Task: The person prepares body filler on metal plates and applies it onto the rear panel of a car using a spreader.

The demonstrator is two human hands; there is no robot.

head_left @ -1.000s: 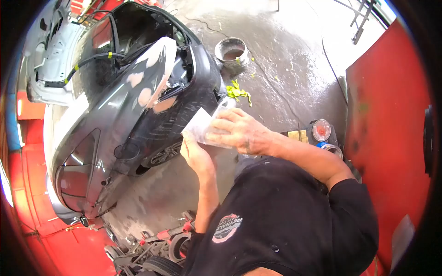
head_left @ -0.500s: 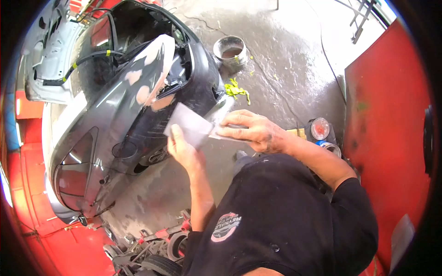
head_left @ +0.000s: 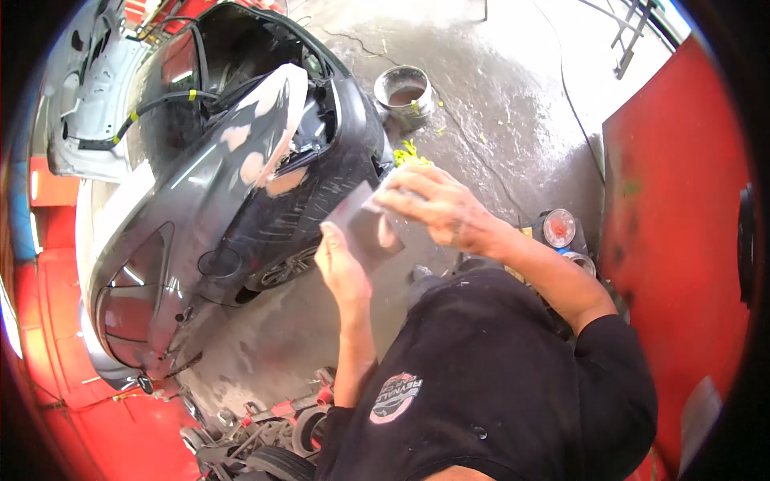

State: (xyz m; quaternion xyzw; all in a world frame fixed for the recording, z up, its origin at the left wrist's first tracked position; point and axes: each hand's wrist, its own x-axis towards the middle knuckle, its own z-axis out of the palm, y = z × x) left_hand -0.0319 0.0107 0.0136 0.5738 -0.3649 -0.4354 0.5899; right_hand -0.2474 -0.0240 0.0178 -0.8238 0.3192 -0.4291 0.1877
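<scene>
Between my hands is a thin, flat greyish sheet (head_left: 370, 235), tilted and partly blurred. My left hand (head_left: 342, 268) pinches its left edge, thumb on top. My right hand (head_left: 445, 210) is at its upper right, fingers bent together round something pale that is mostly hidden. Beyond them stands a dark car (head_left: 196, 204) with pale pink and white patches on its body panel.
A grey bucket (head_left: 403, 98) and yellow-green scraps (head_left: 409, 153) are on the floor beside the car. At right are a round container (head_left: 559, 228) and a red panel (head_left: 678, 240). Car parts with a tire (head_left: 281, 463) lie at the bottom left.
My hands have come together again after moving apart. The sheet has shifted right and tilts differently, and my right hand has moved up beside its upper edge.
</scene>
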